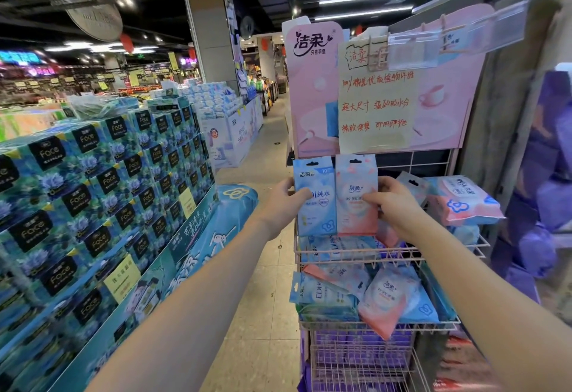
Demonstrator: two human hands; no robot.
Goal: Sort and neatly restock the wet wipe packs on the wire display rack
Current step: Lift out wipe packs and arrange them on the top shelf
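My left hand (280,205) grips a blue wet wipe pack (315,202) by its left edge and holds it upright above the top basket of the pink wire rack (346,260). Right beside it, touching, stands a pink wet wipe pack (356,205), with my right hand (394,205) shut on its right edge. The top basket holds blue packs lying flat and a large pink and blue pack (461,202) at the right. In the middle basket (371,325), several blue and pink packs lie jumbled at odd angles.
A pink brand board with a handwritten notice (376,109) rises behind the rack. Stacked blue tissue boxes (102,193) fill the left side. Purple packs (538,205) line the shelf at the right. A tiled aisle (263,298) runs between the stack and the rack.
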